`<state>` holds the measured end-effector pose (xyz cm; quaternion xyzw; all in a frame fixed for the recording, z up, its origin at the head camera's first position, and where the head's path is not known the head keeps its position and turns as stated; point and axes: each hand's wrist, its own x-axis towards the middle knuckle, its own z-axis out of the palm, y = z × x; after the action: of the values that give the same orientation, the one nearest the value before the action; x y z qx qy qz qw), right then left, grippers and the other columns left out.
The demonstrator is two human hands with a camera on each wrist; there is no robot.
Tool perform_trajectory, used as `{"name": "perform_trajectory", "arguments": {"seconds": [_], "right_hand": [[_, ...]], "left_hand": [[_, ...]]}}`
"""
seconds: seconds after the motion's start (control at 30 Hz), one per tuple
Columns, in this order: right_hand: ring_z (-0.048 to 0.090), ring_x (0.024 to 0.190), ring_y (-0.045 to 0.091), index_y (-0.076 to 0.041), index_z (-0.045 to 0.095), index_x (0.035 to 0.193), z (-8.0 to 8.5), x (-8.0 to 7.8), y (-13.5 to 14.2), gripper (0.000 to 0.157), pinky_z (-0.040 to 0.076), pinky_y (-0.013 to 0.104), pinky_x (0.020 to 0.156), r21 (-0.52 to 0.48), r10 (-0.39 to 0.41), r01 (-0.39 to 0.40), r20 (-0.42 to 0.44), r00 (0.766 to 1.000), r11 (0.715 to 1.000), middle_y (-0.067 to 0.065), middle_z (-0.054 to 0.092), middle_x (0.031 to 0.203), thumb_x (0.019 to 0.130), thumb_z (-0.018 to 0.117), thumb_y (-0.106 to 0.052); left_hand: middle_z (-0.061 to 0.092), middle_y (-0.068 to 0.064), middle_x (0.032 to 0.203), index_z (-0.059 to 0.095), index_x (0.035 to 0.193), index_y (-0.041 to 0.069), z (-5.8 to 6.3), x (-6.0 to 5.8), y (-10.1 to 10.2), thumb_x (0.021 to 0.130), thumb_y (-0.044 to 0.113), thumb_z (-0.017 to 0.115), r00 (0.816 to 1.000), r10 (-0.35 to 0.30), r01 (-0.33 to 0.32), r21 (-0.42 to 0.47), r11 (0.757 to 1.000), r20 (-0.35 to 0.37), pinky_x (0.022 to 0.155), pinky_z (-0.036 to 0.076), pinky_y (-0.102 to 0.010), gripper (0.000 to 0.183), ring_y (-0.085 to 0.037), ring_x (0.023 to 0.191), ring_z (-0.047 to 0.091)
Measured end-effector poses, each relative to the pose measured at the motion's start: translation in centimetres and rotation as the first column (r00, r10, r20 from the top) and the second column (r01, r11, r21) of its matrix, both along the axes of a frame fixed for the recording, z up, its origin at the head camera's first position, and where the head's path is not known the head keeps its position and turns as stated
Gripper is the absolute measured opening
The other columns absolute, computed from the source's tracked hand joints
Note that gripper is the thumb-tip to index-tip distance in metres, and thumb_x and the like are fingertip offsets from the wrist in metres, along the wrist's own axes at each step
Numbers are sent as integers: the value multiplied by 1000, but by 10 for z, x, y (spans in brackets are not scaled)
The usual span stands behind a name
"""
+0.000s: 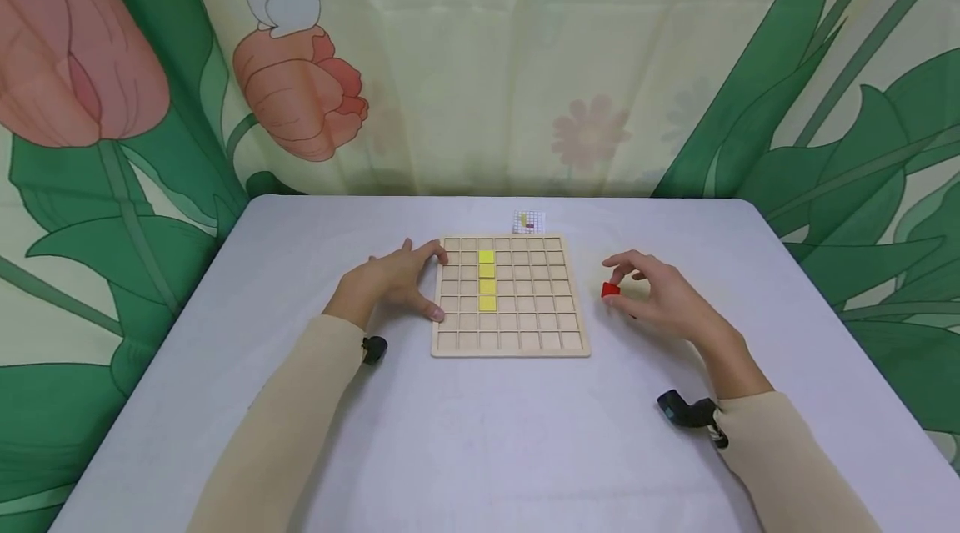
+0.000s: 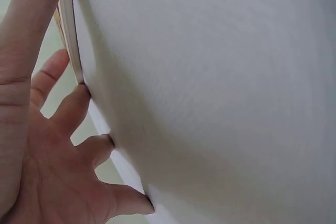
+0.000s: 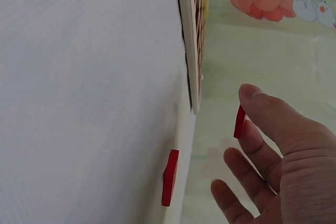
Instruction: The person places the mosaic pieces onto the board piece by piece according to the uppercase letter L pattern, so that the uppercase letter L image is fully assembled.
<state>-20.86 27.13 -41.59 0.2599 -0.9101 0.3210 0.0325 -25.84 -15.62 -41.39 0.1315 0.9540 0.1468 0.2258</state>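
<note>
A square wooden grid board (image 1: 511,353) lies on the white table. Several yellow square tiles (image 1: 487,286) form one column in its cells, left of the middle. My left hand (image 1: 392,278) rests at the board's left edge with fingers spread, thumb and a fingertip touching the rim. To the right of the board, my right hand (image 1: 670,299) pinches a red tile (image 3: 239,122) between thumb and index finger, above the tabletop. Another red tile (image 3: 170,178) lies flat on the table below that hand, as the right wrist view shows.
Behind the board lies a small card (image 1: 528,222) printed with a grid and a yellow and red pattern. The white tabletop (image 1: 480,433) runs back to a curtain (image 1: 480,82) with flowers and a rabbit. Each wrist wears a small black camera.
</note>
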Motion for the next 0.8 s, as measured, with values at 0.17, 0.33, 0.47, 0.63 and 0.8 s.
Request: {"name": "perform_trajectory", "arguments": {"seconds": [0.17,0.33,0.47,0.63,0.8], "right_hand": [[65,102,24,-9,59,131,1,-1,-8,48,49,51,99,-20,-2,2,19,1000,1000,-1,69,99,88,82,-9],[65,103,25,-12,59,131,1,-7,-21,47,49,51,99,-63,15,-14,5,1000,998,-1,69,100,89,81,-10],[65,103,25,-11,60,131,3,-11,-34,47,49,52,98,-106,38,-37,7,999,994,1,69,101,89,81,-9],[65,103,24,-12,61,130,6,-13,-49,47,49,52,99,-121,76,-73,18,997,990,1,69,102,88,82,-11],[65,103,24,-11,61,129,7,-15,-59,46,49,54,98,-134,99,-96,18,995,986,1,69,102,88,82,-10]], "left_hand": [[32,-16,166,38,135,38,0,0,0,56,67,92,1000,-13,13,2,1000,5,107,15,-86,100,-41,158,10],[32,-17,165,37,135,37,3,0,-2,59,65,92,1000,-14,14,-8,1000,-3,106,16,-87,98,-42,157,14],[30,-19,166,38,134,37,4,0,-3,58,65,93,1000,-1,1,-6,1000,-1,106,16,-86,98,-45,156,17],[30,-18,166,38,135,37,3,1,-3,56,66,93,1000,4,-4,-4,1000,6,107,16,-86,100,-44,157,15],[32,-19,165,39,135,37,1,2,-1,57,65,93,1000,-3,3,6,1000,0,107,16,-86,99,-44,157,15]]}}
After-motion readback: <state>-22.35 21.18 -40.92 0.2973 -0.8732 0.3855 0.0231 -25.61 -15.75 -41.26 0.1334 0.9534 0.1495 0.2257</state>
